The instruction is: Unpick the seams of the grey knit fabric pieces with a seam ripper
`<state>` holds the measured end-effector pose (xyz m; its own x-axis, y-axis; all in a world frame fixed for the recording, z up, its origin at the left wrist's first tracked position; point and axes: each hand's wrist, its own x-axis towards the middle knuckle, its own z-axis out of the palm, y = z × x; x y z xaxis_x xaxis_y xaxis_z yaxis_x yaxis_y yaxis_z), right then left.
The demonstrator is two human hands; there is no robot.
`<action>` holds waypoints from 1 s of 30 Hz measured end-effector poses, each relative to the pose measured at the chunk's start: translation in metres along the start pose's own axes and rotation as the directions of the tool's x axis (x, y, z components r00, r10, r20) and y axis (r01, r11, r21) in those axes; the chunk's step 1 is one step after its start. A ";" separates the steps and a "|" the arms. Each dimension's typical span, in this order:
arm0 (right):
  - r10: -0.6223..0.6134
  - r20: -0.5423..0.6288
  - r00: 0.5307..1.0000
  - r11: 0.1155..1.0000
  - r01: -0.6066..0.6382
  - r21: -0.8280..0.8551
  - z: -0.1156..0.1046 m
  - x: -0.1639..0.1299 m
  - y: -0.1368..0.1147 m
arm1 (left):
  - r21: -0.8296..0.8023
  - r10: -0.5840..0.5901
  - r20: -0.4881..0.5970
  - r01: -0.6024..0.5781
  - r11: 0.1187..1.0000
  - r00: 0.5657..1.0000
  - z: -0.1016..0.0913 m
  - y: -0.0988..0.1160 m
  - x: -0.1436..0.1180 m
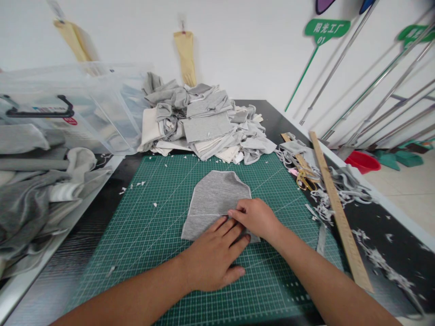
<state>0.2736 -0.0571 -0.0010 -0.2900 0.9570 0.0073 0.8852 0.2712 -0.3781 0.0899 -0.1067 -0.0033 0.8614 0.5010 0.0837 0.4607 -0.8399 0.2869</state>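
Grey fabric piece point(214, 203): matt knit cloth, soft, faintly fuzzy, with a stitched seam line across it. Cutting mat point(142, 235): green, matt, smooth, rubbery plastic look, printed grid. Ruler point(340, 213): bare wood, dull finish. Storage bin point(84, 104): clear glossy plastic. Scrap pile point(204, 122): grey and cream cloth, matt. Poles point(374, 86): polished metal. Tabletop point(390, 244): black, slight sheen.

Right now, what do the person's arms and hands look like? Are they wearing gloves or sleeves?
No gloves and no sleeves show. The left hand and right hand are bare, and both forearms are bare right down to the bottom edge of the picture. No rings, watch or bracelets show. The fingernails look short and plain.
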 end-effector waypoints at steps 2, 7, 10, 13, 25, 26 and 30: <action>0.001 -0.002 1.000 1.000 -0.001 0.007 0.000 0.000 0.000 | 0.001 0.003 -0.002 -0.003 1.000 1.000 -0.001 0.000 0.000; -0.012 -0.016 1.000 0.999 0.012 0.036 0.000 -0.001 0.001 | -0.006 -0.002 0.000 0.002 1.000 1.000 0.000 0.000 0.000; -0.013 -0.013 1.000 0.999 0.014 0.042 0.001 -0.001 0.000 | -0.011 -0.004 0.000 0.004 1.000 1.000 0.001 -0.001 0.000; -0.012 -0.005 1.000 0.999 0.012 0.043 0.000 0.000 -0.001 | -0.016 -0.005 0.002 0.005 1.000 1.000 0.002 -0.001 0.001; 0.014 -0.019 1.000 0.999 -0.013 0.032 0.001 0.002 -0.001 | -0.018 0.007 -0.007 -0.007 1.000 1.000 0.001 -0.001 0.001; 0.016 -0.021 1.000 0.999 -0.015 0.042 0.001 0.002 0.000 | -0.019 0.008 -0.006 -0.008 1.000 1.000 0.000 -0.001 0.001; 0.019 -0.008 1.000 0.993 -0.018 0.118 0.000 0.002 0.005 | -0.017 0.010 0.006 -0.010 1.000 1.000 -0.001 -0.001 0.001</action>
<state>0.2774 -0.0538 -0.0023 -0.2699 0.9629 0.0076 0.8410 0.2396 -0.4850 0.0897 -0.1054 -0.0027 0.8673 0.4912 0.0804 0.4485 -0.8413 0.3018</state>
